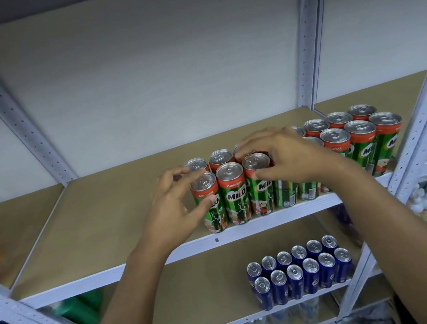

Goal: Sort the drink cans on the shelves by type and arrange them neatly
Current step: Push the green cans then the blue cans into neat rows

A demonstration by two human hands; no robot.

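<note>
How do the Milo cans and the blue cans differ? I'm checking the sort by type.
The Milo cans are green and red; the blue cans are dark blue. The Milo cans stand on the upper shelf, the blue cans on the shelf below. Both hands are at the Milo cans; none touches the blue cans. Both groups stand upright in two rows.

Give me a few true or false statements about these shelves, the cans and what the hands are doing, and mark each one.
1. The Milo cans stand upright on the upper shelf. True.
2. The blue cans share a shelf with the Milo cans. False: they stand on the shelf below.
3. The left hand touches the leftmost front Milo can. True.
4. The right hand holds a blue can. False: it rests on Milo cans.
5. The blue cans lie on their sides. False: they stand upright in two rows.
</note>
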